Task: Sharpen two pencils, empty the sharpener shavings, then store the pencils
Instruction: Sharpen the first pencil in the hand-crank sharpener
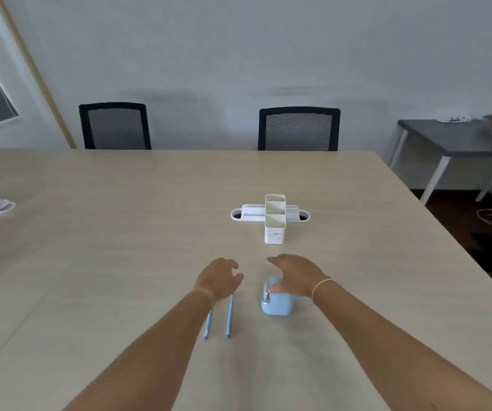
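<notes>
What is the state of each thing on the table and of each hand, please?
Left pencil: lying flat, partly under the left forearm.
Right pencil: lying flat beside it, not held.
Blue sharpener: upright on the table, right hand over its top.
White pencil holder: upright, both compartments look empty.
Left hand: loosely curled over the pencil ends, holds nothing.
Right hand: over the sharpener; grip not clear.

Two blue pencils [229,317] lie side by side on the worktop [120,262] under the left hand [219,278]. The right hand [295,277] rests on a blue sharpener [277,305]. A white holder [275,222] stands farther off.
</notes>
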Tool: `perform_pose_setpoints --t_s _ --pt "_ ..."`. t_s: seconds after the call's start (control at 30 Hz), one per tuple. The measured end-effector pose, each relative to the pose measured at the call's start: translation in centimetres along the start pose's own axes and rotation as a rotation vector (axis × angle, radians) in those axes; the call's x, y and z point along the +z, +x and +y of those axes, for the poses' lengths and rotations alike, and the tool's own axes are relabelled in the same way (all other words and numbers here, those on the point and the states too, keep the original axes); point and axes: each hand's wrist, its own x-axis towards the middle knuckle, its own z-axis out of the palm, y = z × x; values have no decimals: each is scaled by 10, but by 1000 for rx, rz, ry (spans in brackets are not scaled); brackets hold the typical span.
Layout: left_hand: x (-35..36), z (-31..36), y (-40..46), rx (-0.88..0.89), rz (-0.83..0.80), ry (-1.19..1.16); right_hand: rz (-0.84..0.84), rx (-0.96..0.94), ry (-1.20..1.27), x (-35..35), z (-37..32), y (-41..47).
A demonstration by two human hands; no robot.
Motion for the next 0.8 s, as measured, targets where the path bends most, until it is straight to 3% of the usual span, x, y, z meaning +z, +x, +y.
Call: perform_pose_setpoints --t_s 0.27,0.57,0.8 --pt "47 -19 -3 -119 -83 69 -88 2 -142 26 -2 14" --pt "77 -30 0 -274 -117 50 -74 74 -97 40 4 25" --pt "89 -31 -1 -253 -139 58 -76 68 -86 42 5 27"
